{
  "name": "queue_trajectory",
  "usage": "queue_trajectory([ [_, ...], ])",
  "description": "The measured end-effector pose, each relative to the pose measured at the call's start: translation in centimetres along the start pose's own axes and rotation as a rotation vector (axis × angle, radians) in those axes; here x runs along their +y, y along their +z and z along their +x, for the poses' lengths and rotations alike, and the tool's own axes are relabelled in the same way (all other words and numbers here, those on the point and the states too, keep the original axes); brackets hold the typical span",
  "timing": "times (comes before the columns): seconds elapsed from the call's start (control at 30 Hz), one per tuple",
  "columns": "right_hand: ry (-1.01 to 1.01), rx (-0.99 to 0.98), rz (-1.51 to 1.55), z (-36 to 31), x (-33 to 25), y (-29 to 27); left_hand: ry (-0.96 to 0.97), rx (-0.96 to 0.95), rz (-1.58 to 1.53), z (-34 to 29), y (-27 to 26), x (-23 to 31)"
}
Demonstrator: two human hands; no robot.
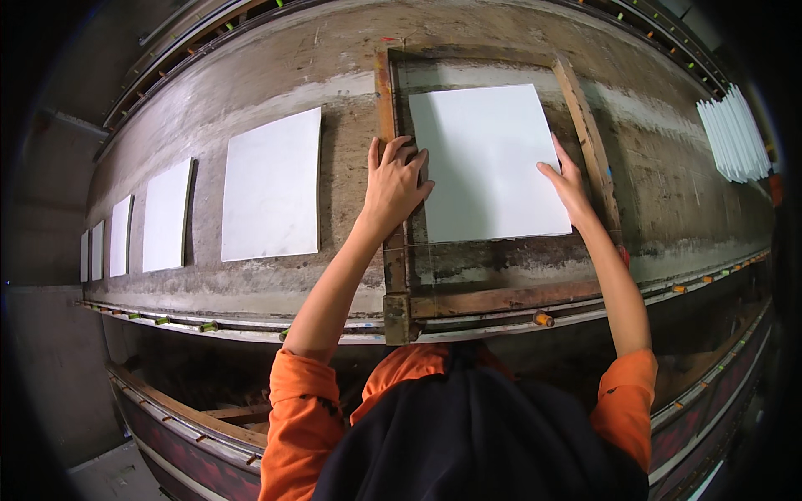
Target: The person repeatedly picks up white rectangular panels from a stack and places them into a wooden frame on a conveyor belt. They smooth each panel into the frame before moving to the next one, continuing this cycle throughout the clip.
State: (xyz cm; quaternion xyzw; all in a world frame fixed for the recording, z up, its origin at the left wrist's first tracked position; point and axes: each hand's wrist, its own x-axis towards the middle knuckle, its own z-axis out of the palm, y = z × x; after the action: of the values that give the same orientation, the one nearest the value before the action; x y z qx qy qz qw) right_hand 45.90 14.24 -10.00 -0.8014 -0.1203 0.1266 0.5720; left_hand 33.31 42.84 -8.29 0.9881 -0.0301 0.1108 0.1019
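A white rectangular panel [489,163] lies inside a wooden frame [589,125] on a long, stained worktable. My left hand [396,179] is closed over the frame's left bar, its fingers curled there and its thumb close to the panel's left edge. At the panel's right edge, my right hand [570,179] holds on with the thumb on the white face and the fingers along the side, within the frame's right bar. The parts of my fingers beneath the edges are hidden.
Several similar white panels, such as a large panel [271,184], lie in a row to the left. A fanned stack of white panels [733,135] sits at the far right. Along the table's near edge runs a rail with small pegs [543,319]. Below is another long pegged rail [192,430].
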Motion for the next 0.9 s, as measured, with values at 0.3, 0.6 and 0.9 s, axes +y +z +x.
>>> queue_trajectory([
  [0.3,-0.249,0.216,-0.676,0.6,1.5,0.6,0.025,-0.005,0.017,0.0,-0.2,0.1],
  [0.6,-0.456,0.37,-0.689,0.9,4.0,1.5,0.059,-0.036,0.103,0.3,-0.6,1.0],
  [0.9,-0.49,0.367,-0.837,-0.3,2.6,2.1,0.0,-0.073,0.328,0.5,0.8,3.8],
])
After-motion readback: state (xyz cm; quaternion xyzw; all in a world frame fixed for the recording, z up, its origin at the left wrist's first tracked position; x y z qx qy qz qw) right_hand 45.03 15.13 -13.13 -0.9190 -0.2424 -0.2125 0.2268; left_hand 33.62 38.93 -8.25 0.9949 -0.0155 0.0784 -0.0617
